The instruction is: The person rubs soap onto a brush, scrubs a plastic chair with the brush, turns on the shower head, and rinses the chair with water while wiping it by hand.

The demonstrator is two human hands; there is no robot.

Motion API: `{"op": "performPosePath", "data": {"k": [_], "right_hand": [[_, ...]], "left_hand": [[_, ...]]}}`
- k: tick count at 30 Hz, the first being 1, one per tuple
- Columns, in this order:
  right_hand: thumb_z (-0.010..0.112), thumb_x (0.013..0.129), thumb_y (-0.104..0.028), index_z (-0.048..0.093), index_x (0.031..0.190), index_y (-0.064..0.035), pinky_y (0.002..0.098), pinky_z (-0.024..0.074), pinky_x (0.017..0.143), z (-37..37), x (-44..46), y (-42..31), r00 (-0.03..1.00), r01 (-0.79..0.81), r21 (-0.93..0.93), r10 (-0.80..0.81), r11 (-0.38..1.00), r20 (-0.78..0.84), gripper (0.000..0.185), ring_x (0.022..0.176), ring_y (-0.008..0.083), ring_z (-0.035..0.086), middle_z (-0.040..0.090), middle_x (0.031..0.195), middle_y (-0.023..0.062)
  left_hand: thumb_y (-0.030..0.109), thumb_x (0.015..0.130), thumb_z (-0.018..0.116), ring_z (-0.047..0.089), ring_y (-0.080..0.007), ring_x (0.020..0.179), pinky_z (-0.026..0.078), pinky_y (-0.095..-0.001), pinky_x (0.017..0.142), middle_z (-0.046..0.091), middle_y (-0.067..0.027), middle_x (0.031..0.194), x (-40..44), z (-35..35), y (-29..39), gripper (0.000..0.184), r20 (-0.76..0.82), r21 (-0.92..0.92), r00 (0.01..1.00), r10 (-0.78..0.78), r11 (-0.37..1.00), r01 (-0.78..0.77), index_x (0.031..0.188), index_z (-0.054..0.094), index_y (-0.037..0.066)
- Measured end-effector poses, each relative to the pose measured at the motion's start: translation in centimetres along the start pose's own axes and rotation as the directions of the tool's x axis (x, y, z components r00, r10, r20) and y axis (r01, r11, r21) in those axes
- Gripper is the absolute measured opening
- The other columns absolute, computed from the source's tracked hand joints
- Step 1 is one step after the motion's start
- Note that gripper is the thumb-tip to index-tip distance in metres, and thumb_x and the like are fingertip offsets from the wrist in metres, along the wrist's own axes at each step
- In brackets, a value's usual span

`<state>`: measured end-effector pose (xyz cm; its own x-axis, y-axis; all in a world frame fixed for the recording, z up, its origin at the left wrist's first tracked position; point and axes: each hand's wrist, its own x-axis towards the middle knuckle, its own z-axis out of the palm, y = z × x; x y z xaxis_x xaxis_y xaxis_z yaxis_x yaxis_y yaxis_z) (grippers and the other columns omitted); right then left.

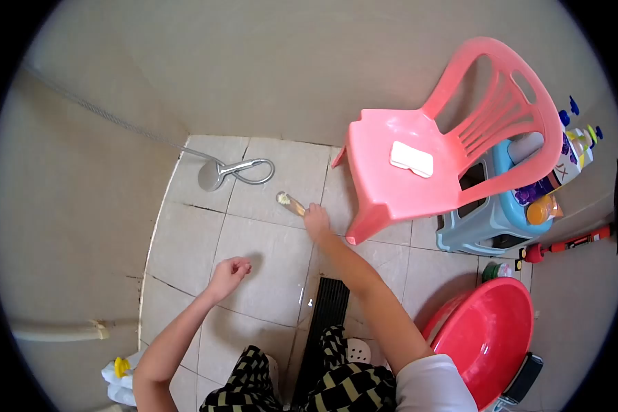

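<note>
My right hand [316, 222] reaches forward over the tiled floor [266, 254], its fingers closed around the end of a short brown brush [291, 203]. The brush points away to the upper left, with its pale, tufted end near the floor; whether it touches the tiles I cannot tell. My left hand [230, 276] hovers to the left and nearer to me, fingers curled in, with nothing visible in it. Ahead of the hands, a chrome shower head [212, 176] lies on the floor with its hose looped beside it.
A pink plastic chair [378, 172] with a white folded cloth [411, 160] stands to the right. Beyond it, a blue-grey stool [460, 230] bears bottles. A red basin [487, 336] leans at lower right. A dark drain grate [328, 302] runs between my feet.
</note>
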<state>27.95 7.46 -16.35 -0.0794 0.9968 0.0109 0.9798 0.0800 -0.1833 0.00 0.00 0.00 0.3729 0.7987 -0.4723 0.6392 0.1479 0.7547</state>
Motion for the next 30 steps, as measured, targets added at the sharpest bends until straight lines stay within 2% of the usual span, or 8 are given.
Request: {"op": "performPosePath", "data": {"k": [2, 4, 6, 12, 17, 20, 24, 30], "right_hand": [[0.047, 0.078, -0.011, 0.052, 0.096, -0.0054, 0.0341, 0.0488, 0.061, 2.4, -1.4, -1.0, 0.995, -0.075, -0.008, 0.074, 0.997, -0.074, 0.019, 0.079, 0.0240, 0.058, 0.054, 0.087, 0.0095], [0.046, 0.079, -0.011, 0.051, 0.091, -0.0050, 0.0354, 0.0495, 0.055, -0.5, -2.1, 0.6, 0.990, -0.085, 0.005, 0.085, 0.996, -0.117, 0.014, 0.073, 0.0240, 0.059, 0.053, 0.086, 0.0105], [0.042, 0.082, -0.011, 0.050, 0.089, -0.0020, 0.0410, 0.0493, 0.059, -2.8, -5.5, -0.5, 0.973, -0.114, 0.238, 0.157, 0.965, -0.168, 0.014, 0.070, 0.0311, 0.059, 0.053, 0.084, 0.0141], [0.048, 0.083, -0.018, 0.048, 0.090, -0.0041, 0.0383, 0.0498, 0.057, -13.7, -12.1, -1.0, 0.968, -0.107, 0.355, 0.180, 0.928, -0.177, 0.016, 0.073, 0.0265, 0.058, 0.051, 0.082, 0.0125], [0.048, 0.083, -0.018, 0.047, 0.091, -0.0025, 0.0387, 0.0483, 0.058, -19.0, -17.9, 1.2, 0.917, -0.094, 0.462, 0.258, 0.882, -0.305, 0.018, 0.073, 0.0283, 0.058, 0.051, 0.085, 0.0137], [0.049, 0.083, -0.020, 0.046, 0.108, -0.0036, 0.0426, 0.0457, 0.066, -22.6, -21.2, 3.1, 0.906, -0.350, 0.507, 0.422, 0.788, -0.031, 0.030, 0.082, 0.0310, 0.055, 0.052, 0.090, 0.0134], [0.048, 0.084, -0.021, 0.045, 0.110, -0.0044, 0.0434, 0.0453, 0.068, -25.2, -26.5, 6.1, 0.865, -0.390, 0.538, 0.497, 0.747, -0.063, 0.031, 0.083, 0.0323, 0.055, 0.052, 0.095, 0.0136], [0.047, 0.085, -0.020, 0.046, 0.110, -0.0031, 0.0434, 0.0447, 0.069, -28.2, -31.2, 8.2, 0.734, -0.513, 0.568, 0.672, 0.644, -0.098, 0.030, 0.084, 0.0355, 0.054, 0.053, 0.099, 0.0167]], "left_hand": [[0.014, 0.089, 0.049, 0.059, -0.0129, 0.082, 0.048, -0.0266, 0.071, 0.063, -0.0077, 0.089, 0.4, -0.4, 2.2, 0.023, 0.029, -0.001, 0.993, 0.115, 0.993, -0.115, 0.104, 0.055, -0.003], [0.014, 0.089, 0.049, 0.059, -0.0126, 0.082, 0.048, -0.0261, 0.070, 0.063, -0.0075, 0.089, 3.5, 1.5, 7.4, 0.023, -0.020, 0.019, 0.984, 0.177, 0.984, -0.176, 0.103, 0.055, -0.003], [0.014, 0.088, 0.049, 0.059, -0.0123, 0.082, 0.048, -0.0255, 0.070, 0.063, -0.0075, 0.088, 4.5, 2.5, 11.1, 0.024, -0.039, -0.012, 0.968, 0.250, 0.968, -0.250, 0.104, 0.055, -0.003], [0.016, 0.084, 0.055, 0.063, -0.0224, 0.083, 0.049, -0.0296, 0.074, 0.063, -0.0163, 0.089, 8.7, 5.4, 24.8, 0.029, -0.128, 0.257, 0.758, 0.639, 0.760, -0.597, 0.103, 0.055, -0.005], [0.020, 0.080, 0.058, 0.056, -0.0290, 0.099, 0.046, -0.0350, 0.083, 0.057, -0.0185, 0.108, 11.8, 9.0, 34.0, 0.039, 0.012, 0.294, 0.630, 0.777, 0.599, -0.745, 0.111, 0.051, -0.003], [0.022, 0.077, 0.061, 0.052, -0.0302, 0.105, 0.042, -0.0349, 0.089, 0.053, -0.0188, 0.114, 14.6, 10.8, 36.2, 0.049, 0.117, 0.452, 0.538, 0.835, 0.437, -0.778, 0.117, 0.047, -0.001], [0.025, 0.074, 0.064, 0.049, -0.0315, 0.107, 0.039, -0.0354, 0.092, 0.051, -0.0185, 0.116, 16.8, 13.9, 37.3, 0.058, 0.212, 0.373, 0.627, 0.750, 0.531, -0.761, 0.121, 0.042, -0.002], [0.030, 0.070, 0.067, 0.049, -0.0311, 0.103, 0.040, -0.0388, 0.088, 0.051, -0.0171, 0.110, 19.3, 17.1, 37.2, 0.063, 0.425, 0.537, 0.522, 0.740, 0.258, -0.803, 0.118, 0.043, -0.003]]}}
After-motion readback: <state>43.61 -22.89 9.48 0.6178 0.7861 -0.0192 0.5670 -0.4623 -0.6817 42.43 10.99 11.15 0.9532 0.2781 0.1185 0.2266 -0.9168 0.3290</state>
